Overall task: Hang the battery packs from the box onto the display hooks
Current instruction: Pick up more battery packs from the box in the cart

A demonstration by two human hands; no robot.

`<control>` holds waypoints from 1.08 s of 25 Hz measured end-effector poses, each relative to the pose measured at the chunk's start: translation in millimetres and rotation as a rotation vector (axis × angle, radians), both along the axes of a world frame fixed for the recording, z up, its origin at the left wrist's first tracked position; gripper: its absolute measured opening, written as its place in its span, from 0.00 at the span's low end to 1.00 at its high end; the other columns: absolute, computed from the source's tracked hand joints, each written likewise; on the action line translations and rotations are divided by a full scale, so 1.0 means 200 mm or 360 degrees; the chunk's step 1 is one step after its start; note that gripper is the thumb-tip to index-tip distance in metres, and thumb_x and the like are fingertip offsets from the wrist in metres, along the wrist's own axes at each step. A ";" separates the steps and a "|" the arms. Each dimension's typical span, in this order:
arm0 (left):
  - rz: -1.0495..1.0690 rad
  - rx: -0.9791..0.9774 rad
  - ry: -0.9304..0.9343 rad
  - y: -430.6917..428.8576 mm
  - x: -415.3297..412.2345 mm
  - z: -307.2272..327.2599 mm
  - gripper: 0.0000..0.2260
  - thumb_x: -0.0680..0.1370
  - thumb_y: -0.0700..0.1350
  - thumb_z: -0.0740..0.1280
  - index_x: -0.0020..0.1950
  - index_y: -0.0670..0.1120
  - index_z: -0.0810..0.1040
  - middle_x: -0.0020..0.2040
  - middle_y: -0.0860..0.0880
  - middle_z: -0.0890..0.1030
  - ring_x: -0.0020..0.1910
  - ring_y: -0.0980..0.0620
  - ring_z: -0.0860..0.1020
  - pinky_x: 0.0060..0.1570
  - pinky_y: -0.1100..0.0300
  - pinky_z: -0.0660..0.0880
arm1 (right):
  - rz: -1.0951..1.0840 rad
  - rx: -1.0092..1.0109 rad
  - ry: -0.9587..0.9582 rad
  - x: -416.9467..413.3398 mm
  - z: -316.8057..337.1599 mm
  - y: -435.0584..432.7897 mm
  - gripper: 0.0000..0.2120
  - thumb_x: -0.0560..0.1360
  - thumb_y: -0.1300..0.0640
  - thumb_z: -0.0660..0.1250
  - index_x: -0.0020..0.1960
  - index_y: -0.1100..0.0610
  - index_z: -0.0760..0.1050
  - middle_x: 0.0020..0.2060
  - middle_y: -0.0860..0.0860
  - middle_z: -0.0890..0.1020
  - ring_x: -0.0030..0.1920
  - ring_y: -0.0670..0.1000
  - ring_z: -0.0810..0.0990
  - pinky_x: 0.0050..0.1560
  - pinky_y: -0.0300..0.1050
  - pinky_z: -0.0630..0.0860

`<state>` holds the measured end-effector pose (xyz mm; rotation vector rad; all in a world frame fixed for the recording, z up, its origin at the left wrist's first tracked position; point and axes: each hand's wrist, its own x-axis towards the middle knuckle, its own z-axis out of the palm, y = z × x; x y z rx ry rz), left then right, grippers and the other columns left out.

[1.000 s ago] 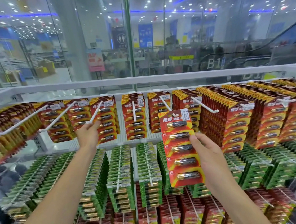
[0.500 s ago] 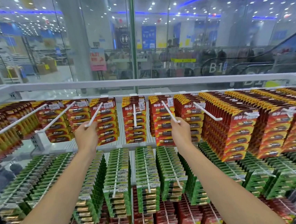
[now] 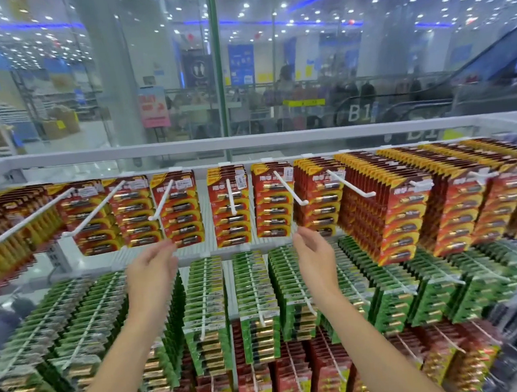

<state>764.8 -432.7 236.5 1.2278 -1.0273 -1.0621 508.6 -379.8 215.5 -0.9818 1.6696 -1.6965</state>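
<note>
Just beneath the top row of red battery packs (image 3: 178, 210), the left hand (image 3: 150, 269) and right hand (image 3: 315, 253) hover, fingers relaxed, holding nothing.

Battery packs (image 3: 222, 224) on display hooks (image 3: 291, 188) in stacked rows, glass wall (image 3: 270, 68) behind them.

You face a white display rack (image 3: 277, 143) whose rows of white hooks (image 3: 292, 188) carry everything. On the top row hang red-and-yellow battery packs (image 3: 272, 207): the hooks to your left and in the centre hold only a few packs each, set back against the rack, with long bare prongs. Those to your right are filled to the tip. Below them hangs a full row of green battery packs (image 3: 210, 295), and under that a row of red packs (image 3: 287, 379).
</note>
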 end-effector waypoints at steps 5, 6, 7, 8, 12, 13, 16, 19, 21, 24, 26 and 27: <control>-0.0423 0.0159 0.0039 0.49 -0.19 -0.23 0.07 0.84 0.47 0.67 0.57 0.54 0.85 0.58 0.55 0.86 0.59 0.54 0.83 0.67 0.51 0.76 | 0.0021 0.0155 -0.0073 -0.02 -0.18 0.47 0.13 0.82 0.46 0.65 0.66 0.45 0.77 0.59 0.37 0.80 0.58 0.33 0.76 0.52 0.30 0.71; -0.0500 0.0204 0.0062 0.56 -0.24 -0.28 0.07 0.84 0.47 0.67 0.56 0.54 0.85 0.57 0.55 0.86 0.59 0.53 0.83 0.67 0.50 0.75 | -0.0028 0.0191 -0.0117 -0.04 -0.22 0.57 0.12 0.82 0.46 0.66 0.65 0.45 0.78 0.58 0.36 0.80 0.58 0.33 0.76 0.51 0.30 0.71; -0.0592 0.0252 0.0084 0.62 -0.30 -0.34 0.08 0.84 0.47 0.67 0.55 0.54 0.85 0.57 0.55 0.87 0.60 0.52 0.83 0.67 0.50 0.75 | -0.0106 0.0224 -0.0152 -0.07 -0.28 0.68 0.11 0.82 0.47 0.67 0.63 0.46 0.79 0.57 0.37 0.81 0.57 0.33 0.77 0.51 0.30 0.72; -0.0676 0.0289 0.0106 0.68 -0.36 -0.39 0.08 0.84 0.46 0.66 0.56 0.52 0.85 0.56 0.54 0.87 0.60 0.52 0.83 0.67 0.50 0.75 | -0.0183 0.0250 -0.0162 -0.10 -0.33 0.78 0.09 0.82 0.48 0.67 0.61 0.46 0.80 0.56 0.37 0.82 0.56 0.35 0.79 0.51 0.31 0.73; -0.0930 0.0405 0.0137 0.92 -0.69 -0.57 0.08 0.83 0.40 0.67 0.52 0.48 0.85 0.53 0.49 0.88 0.56 0.50 0.84 0.61 0.55 0.78 | -0.0517 0.0358 -0.0178 -0.29 -0.55 1.22 0.10 0.81 0.51 0.68 0.60 0.52 0.81 0.54 0.44 0.85 0.56 0.43 0.82 0.49 0.28 0.75; -0.1000 0.0436 0.0130 0.97 -0.77 -0.62 0.09 0.83 0.39 0.66 0.51 0.48 0.85 0.53 0.47 0.88 0.52 0.52 0.84 0.54 0.60 0.80 | -0.0622 0.0394 -0.0179 -0.35 -0.59 1.33 0.09 0.81 0.53 0.68 0.60 0.53 0.81 0.54 0.45 0.85 0.56 0.43 0.82 0.49 0.27 0.74; -0.1216 0.0527 0.0038 1.12 -1.02 -0.75 0.09 0.81 0.41 0.71 0.44 0.50 0.88 0.49 0.48 0.87 0.46 0.50 0.83 0.45 0.59 0.78 | -0.0897 0.0443 -0.0190 -0.53 -0.66 1.67 0.06 0.82 0.58 0.67 0.57 0.55 0.81 0.53 0.46 0.85 0.52 0.37 0.82 0.48 0.24 0.73; -0.1364 0.0639 -0.0034 1.28 -1.31 -0.86 0.11 0.82 0.38 0.68 0.45 0.48 0.87 0.43 0.52 0.88 0.56 0.42 0.81 0.57 0.49 0.74 | -0.1134 0.0513 -0.0184 -0.71 -0.71 1.99 0.04 0.82 0.59 0.67 0.55 0.52 0.79 0.50 0.42 0.83 0.52 0.43 0.81 0.50 0.27 0.73; -0.1410 0.0641 -0.0092 1.39 -1.50 -0.90 0.11 0.81 0.40 0.70 0.42 0.50 0.88 0.41 0.53 0.88 0.53 0.42 0.82 0.49 0.53 0.75 | -0.1270 0.0554 -0.0227 -0.83 -0.74 2.16 0.04 0.82 0.58 0.68 0.55 0.52 0.80 0.50 0.44 0.84 0.53 0.46 0.80 0.53 0.35 0.72; -0.1509 0.0676 -0.0140 1.56 -1.79 -0.91 0.08 0.69 0.50 0.76 0.44 0.49 0.87 0.45 0.48 0.88 0.47 0.45 0.82 0.42 0.59 0.75 | -0.1410 0.0569 -0.0263 -1.02 -0.80 2.38 0.04 0.82 0.58 0.68 0.55 0.52 0.80 0.51 0.48 0.84 0.52 0.46 0.81 0.48 0.28 0.71; -0.1543 0.0690 -0.0199 1.65 -1.97 -0.94 0.03 0.75 0.44 0.75 0.48 0.48 0.85 0.49 0.43 0.86 0.51 0.44 0.82 0.48 0.57 0.75 | -0.1471 0.0601 -0.0324 -1.12 -0.84 2.50 0.04 0.82 0.57 0.68 0.56 0.51 0.79 0.52 0.47 0.84 0.51 0.38 0.79 0.45 0.22 0.70; -0.1599 0.0684 -0.0225 1.68 -2.05 -0.96 0.03 0.80 0.41 0.72 0.49 0.47 0.85 0.49 0.43 0.86 0.53 0.44 0.83 0.50 0.56 0.76 | -0.1494 0.0622 -0.0352 -1.17 -0.86 2.55 0.04 0.82 0.55 0.68 0.56 0.51 0.80 0.52 0.45 0.83 0.51 0.35 0.78 0.44 0.22 0.70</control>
